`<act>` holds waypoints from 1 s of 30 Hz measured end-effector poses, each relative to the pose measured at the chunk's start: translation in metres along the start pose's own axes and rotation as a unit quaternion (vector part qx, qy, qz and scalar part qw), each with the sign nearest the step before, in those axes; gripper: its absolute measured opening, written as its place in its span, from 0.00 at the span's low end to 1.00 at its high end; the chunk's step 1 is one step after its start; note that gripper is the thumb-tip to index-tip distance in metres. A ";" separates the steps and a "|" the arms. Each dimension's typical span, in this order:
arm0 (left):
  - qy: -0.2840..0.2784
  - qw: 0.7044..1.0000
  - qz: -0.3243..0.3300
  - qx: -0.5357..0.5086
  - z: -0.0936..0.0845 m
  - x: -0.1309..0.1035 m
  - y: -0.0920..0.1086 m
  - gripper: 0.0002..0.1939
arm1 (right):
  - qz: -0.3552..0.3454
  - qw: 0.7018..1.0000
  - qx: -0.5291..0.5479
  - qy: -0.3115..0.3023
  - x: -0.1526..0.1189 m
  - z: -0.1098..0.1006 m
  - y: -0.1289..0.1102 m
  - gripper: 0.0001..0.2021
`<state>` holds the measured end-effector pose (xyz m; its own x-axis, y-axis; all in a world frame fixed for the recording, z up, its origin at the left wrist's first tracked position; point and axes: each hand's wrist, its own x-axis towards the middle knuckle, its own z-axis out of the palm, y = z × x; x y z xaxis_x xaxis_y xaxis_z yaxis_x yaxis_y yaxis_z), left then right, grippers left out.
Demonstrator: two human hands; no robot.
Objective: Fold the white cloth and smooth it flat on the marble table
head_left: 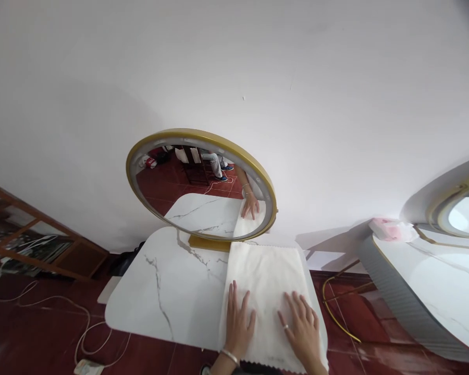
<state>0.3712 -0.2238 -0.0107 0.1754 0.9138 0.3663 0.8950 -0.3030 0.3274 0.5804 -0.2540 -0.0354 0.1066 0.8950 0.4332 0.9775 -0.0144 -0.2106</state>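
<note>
A white cloth with zigzag edges lies flat on the right part of a white marbled table. Both hands rest on it with fingers spread. My left hand, with a bangle at the wrist, is on the cloth's left side. On its right side lies my right hand, wearing a ring. Behind the cloth stands a round gold-framed mirror on a gold base; it reflects one hand on the cloth.
A second table at the right holds a pink and white packet and another round mirror. At the left are a wooden cabinet and a white cable with a power strip on the red floor.
</note>
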 end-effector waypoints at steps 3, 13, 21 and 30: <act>0.000 1.000 0.015 -0.017 0.007 0.042 -0.004 0.32 | 0.049 0.998 0.034 0.012 0.036 0.006 0.012 0.30; -0.032 0.999 0.037 0.000 0.031 0.092 -0.041 0.37 | -0.003 1.000 -0.008 -0.006 0.072 0.053 -0.004 0.31; -0.043 0.996 0.073 -0.008 -0.002 0.088 -0.120 0.36 | 0.021 0.999 -0.028 -0.008 0.058 0.065 -0.091 0.33; -0.053 0.997 0.039 0.028 -0.068 0.077 -0.268 0.36 | 0.017 0.999 -0.018 -0.039 0.067 0.098 -0.255 0.32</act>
<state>0.1174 -0.0910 -0.0111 0.2849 0.9125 0.2935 0.8982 -0.3611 0.2508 0.3201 -0.1465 -0.0383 0.1270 0.9259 0.3557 0.9797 -0.0609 -0.1912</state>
